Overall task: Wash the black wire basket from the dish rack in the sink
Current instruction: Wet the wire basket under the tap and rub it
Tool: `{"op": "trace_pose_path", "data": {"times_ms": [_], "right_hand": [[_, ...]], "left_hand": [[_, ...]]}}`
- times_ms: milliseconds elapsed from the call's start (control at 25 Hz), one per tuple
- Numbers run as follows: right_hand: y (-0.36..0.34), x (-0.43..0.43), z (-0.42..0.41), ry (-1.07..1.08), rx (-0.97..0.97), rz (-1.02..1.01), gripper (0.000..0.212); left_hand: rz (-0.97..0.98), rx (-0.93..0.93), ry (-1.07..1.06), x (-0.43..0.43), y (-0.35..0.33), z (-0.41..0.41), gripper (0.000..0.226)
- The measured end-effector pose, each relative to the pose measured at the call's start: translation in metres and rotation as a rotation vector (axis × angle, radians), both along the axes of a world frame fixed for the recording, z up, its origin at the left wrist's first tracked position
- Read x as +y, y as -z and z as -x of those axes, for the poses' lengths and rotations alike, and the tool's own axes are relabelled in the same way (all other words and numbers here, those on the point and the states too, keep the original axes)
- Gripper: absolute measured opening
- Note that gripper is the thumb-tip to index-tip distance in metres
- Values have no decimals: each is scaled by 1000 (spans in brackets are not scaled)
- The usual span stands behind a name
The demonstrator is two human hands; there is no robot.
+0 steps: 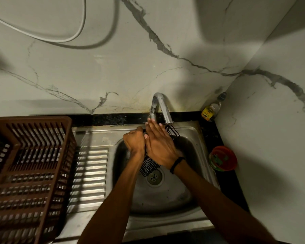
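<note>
Left hand [134, 142] grips black wire basket [149, 167]; right hand [160, 147] lies flat on it (fingers straight), hiding most. Faucet [161, 106] above, dish rack [30, 155] leftward.

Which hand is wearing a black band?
The right hand, flat on the wire basket, has the band on its wrist; the left hand, gripping the basket, has none.

A home kitchen, plainly, and a small one. A steel sink [192, 128] with a ribbed drainboard [92, 173] is set into a black stone counter [113, 118], and a curved tap [161, 106] rises at its back edge. A brown plastic dish rack [30, 173] stands to the sink's left. Pale, marble-veined panels [113, 64] line the walls, which meet in a corner on the right. There a bottle [212, 109] and an orange tub [224, 160] sit on the counter.
</note>
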State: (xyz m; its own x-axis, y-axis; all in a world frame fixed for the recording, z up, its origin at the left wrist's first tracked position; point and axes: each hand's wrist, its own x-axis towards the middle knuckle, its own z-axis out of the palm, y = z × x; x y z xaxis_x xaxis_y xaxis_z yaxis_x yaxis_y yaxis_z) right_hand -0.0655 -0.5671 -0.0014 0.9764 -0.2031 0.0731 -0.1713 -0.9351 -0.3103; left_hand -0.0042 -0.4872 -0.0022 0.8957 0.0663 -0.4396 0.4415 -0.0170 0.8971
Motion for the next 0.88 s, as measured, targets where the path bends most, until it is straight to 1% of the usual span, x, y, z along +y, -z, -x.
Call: {"op": "trace_pose_path", "data": {"times_ms": [40, 80, 160, 200, 240, 280, 320, 360, 400, 440, 480, 560, 600, 640, 680, 720, 760, 800, 840, 880], "right_hand": [[1, -6, 1, -44, -6, 13, 68], [1, -15, -1, 12, 11, -27, 63], [1, -21, 0, 167, 43, -118, 56], [1, -16, 3, 142, 29, -111, 55], [2, -11, 8, 49, 17, -89, 55], [3, -10, 13, -69, 6, -66, 55], [6, -17, 14, -120, 2, -65, 54], [7, -28, 11, -56, 7, -92, 53], [7, -35, 10, 54, 17, -114, 52], [7, -36, 10, 106, 32, -103, 54], [6, -32, 12, 67, 9, -75, 55], [5, -18, 20, -150, -4, -21, 56], [6, -20, 20, -187, -21, -20, 56], [7, -27, 17, -120, -26, -49, 57], [7, -31, 14, -2, -36, -107, 60], [7, -31, 12, 76, -24, -124, 63], [5, -27, 13, 71, -20, -110, 65], [4, -20, 17, -7, -13, -79, 64], [7, -14, 21, -111, -20, -40, 62], [9, -15, 23, -160, -27, -26, 60]], "left_hand": [[-16, -7, -1, -1, -2, 0, 28], [-24, -23, -14, -4, -4, 0, 25], [-83, -37, 24, -9, -8, 3, 17], [-125, -51, 37, -12, -6, 2, 19], [-149, -65, 44, -12, -2, 1, 23], [-134, -71, 42, -12, 0, 1, 28], [-99, -59, 44, -9, -2, 3, 31], [-80, -44, 58, -8, -3, 4, 33], [-87, -29, 90, -7, -3, 5, 34], [-93, -26, 112, -7, -2, 6, 34], [-98, -28, 116, -9, 0, 5, 34], [-113, -67, 109, -11, 3, 2, 34], [-98, -52, 128, -12, 3, 2, 33], [-71, -24, 142, -12, 0, 4, 32], [-56, -5, 128, -12, -1, 5, 31], [-72, -18, 102, -10, -1, 5, 33], [-95, -41, 87, -10, 0, 5, 34], [-106, -57, 99, -9, 2, 4, 35], [-85, -45, 123, -8, 4, 4, 34], [-41, -10, 147, -6, 4, 5, 31]]}}
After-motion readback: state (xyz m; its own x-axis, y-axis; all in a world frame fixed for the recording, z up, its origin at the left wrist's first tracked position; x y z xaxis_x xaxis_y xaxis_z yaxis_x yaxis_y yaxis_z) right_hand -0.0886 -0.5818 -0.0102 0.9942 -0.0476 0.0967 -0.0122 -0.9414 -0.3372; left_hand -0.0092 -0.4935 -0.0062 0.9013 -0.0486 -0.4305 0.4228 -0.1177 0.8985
